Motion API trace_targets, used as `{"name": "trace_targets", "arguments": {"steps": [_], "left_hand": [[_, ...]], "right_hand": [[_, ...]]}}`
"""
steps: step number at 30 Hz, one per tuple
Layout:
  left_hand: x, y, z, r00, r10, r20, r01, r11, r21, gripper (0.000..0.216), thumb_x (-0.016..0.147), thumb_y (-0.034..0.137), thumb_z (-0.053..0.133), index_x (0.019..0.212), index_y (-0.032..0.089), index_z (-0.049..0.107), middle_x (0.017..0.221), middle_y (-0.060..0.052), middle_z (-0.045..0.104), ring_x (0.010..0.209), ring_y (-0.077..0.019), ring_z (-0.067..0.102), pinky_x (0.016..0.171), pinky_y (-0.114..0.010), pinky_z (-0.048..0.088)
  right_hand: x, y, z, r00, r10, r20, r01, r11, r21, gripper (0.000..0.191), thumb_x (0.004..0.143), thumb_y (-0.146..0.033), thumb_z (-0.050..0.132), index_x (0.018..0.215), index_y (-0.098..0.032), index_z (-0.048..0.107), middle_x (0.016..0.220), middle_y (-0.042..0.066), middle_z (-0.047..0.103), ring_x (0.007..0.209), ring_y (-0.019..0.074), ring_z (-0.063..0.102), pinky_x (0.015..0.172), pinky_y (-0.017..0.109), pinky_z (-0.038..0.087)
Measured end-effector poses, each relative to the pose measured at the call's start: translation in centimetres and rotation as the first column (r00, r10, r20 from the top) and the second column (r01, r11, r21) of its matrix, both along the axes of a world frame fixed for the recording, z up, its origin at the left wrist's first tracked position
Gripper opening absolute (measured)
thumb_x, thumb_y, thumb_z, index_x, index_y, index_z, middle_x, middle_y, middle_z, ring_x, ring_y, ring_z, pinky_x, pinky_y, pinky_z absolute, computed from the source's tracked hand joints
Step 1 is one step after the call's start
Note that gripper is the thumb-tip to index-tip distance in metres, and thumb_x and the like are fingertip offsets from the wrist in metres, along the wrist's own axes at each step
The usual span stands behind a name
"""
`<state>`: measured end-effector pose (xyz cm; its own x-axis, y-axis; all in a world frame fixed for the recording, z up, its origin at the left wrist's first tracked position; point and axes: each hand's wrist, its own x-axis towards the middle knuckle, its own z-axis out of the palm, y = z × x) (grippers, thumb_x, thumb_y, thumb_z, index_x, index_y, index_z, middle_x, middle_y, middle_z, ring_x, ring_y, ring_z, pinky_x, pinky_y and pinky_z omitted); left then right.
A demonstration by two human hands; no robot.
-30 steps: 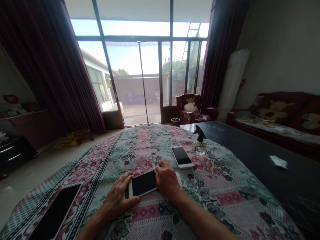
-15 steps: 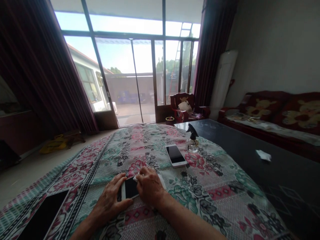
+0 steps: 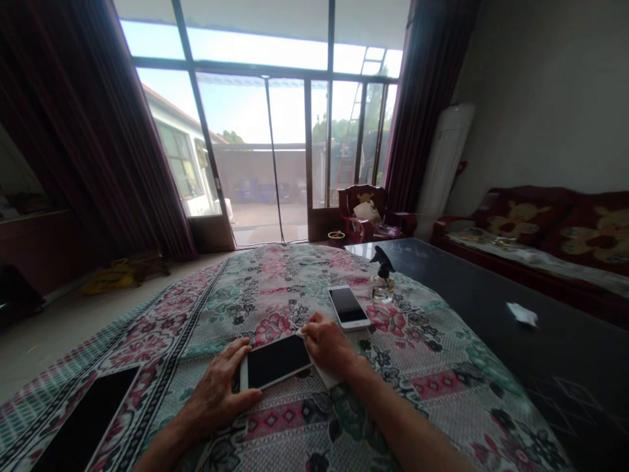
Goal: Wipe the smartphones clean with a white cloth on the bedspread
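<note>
A white-framed smartphone (image 3: 279,362) with a dark screen lies flat on the flowered cloth. My left hand (image 3: 221,379) grips its left end, thumb along the near edge and fingers at the far corner. At the phone's right end, my right hand (image 3: 330,347) is closed on a white tissue (image 3: 328,375), which shows below the palm and at the fingertips. A second white phone (image 3: 348,307) lies just beyond my right hand. Behind that phone stands a clear spray bottle (image 3: 382,286) with a black trigger head.
A large dark-screened tablet (image 3: 88,419) lies at the near left on the patterned tablecloth (image 3: 206,328). To the right is a black table (image 3: 472,295) with a crumpled white tissue (image 3: 522,314) on it. A red wooden chair and a sofa stand farther back, by glass doors.
My right hand has slid right across the phone with the tissue, uncovering most of the dark screen. My left hand stays at the phone's left end. The view has shifted slightly.
</note>
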<state>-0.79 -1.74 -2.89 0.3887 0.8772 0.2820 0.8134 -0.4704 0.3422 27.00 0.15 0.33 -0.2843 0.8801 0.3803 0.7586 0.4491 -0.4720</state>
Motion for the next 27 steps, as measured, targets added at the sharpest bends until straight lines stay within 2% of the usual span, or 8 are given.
{"name": "trace_targets", "arguments": {"steps": [4,8,13,16,20,24,27], "left_hand": [[-1.2,0.2,0.5,0.996,-0.083,0.032,0.085,0.994,-0.066,0.068,0.069,0.044,0.071,0.130,0.020,0.051,0.144,-0.011,0.043,0.130,-0.0324,0.040,0.107,-0.043,0.037],[-2.0,0.4,0.4,0.993,-0.103,0.065,0.109,0.990,-0.086,0.070,0.069,0.045,0.071,0.131,0.022,0.050,0.145,-0.009,0.041,0.131,-0.0325,0.039,0.107,-0.043,0.037],[-2.0,0.4,-0.1,0.991,-0.121,0.062,0.126,0.988,-0.084,0.070,0.071,0.045,0.071,0.133,0.022,0.047,0.146,-0.010,0.039,0.133,-0.0322,0.036,0.109,-0.044,0.034],[-1.9,0.3,0.1,0.992,-0.114,0.050,0.119,0.989,-0.089,0.069,0.070,0.044,0.071,0.131,0.022,0.048,0.146,-0.010,0.039,0.133,-0.0322,0.035,0.109,-0.044,0.033],[-1.7,0.2,0.4,0.994,-0.101,0.047,0.105,0.989,-0.103,0.068,0.069,0.042,0.072,0.129,0.021,0.050,0.146,-0.010,0.039,0.133,-0.0319,0.036,0.109,-0.043,0.033],[-1.8,0.3,0.3,0.993,-0.111,0.048,0.116,0.988,-0.106,0.069,0.069,0.040,0.072,0.131,0.020,0.048,0.147,-0.011,0.037,0.134,-0.0317,0.034,0.110,-0.045,0.032],[-1.9,0.4,0.0,0.992,-0.114,0.057,0.119,0.988,-0.098,0.070,0.069,0.042,0.072,0.131,0.020,0.048,0.147,-0.012,0.038,0.134,-0.0328,0.035,0.109,-0.046,0.032]], "right_hand": [[1.0,0.1,0.6,0.989,0.148,-0.031,-0.150,0.987,-0.062,0.020,0.074,-0.010,0.058,0.084,-0.019,0.074,0.087,0.004,0.062,0.078,0.0124,0.057,0.073,0.020,0.043],[1.6,0.0,1.1,0.961,0.276,-0.035,-0.278,0.953,-0.122,0.017,0.071,-0.012,0.063,0.080,-0.020,0.075,0.079,0.002,0.062,0.071,0.0112,0.057,0.068,0.020,0.043],[0.3,-0.2,0.8,0.976,0.218,0.009,-0.218,0.976,0.006,0.024,0.078,-0.010,0.054,0.091,-0.019,0.073,0.090,0.004,0.062,0.084,0.0132,0.057,0.078,0.022,0.042],[-0.8,-0.5,0.6,0.978,0.199,0.069,-0.202,0.979,0.036,0.026,0.080,-0.011,0.051,0.093,-0.020,0.071,0.096,0.005,0.061,0.092,0.0149,0.056,0.083,0.023,0.041],[-1.0,-0.9,1.2,0.975,0.195,0.102,-0.191,0.980,-0.048,0.025,0.075,-0.011,0.054,0.088,-0.020,0.073,0.093,0.004,0.062,0.086,0.0142,0.058,0.079,0.022,0.042],[-0.5,-1.2,2.2,0.958,0.253,0.133,-0.231,0.960,-0.161,0.021,0.071,-0.013,0.058,0.082,-0.021,0.074,0.085,0.002,0.063,0.077,0.0134,0.058,0.074,0.022,0.042],[-0.9,-1.2,2.2,0.958,0.233,0.170,-0.215,0.970,-0.118,0.021,0.077,-0.015,0.055,0.086,-0.021,0.073,0.089,0.003,0.063,0.081,0.0142,0.057,0.076,0.022,0.042]]}}
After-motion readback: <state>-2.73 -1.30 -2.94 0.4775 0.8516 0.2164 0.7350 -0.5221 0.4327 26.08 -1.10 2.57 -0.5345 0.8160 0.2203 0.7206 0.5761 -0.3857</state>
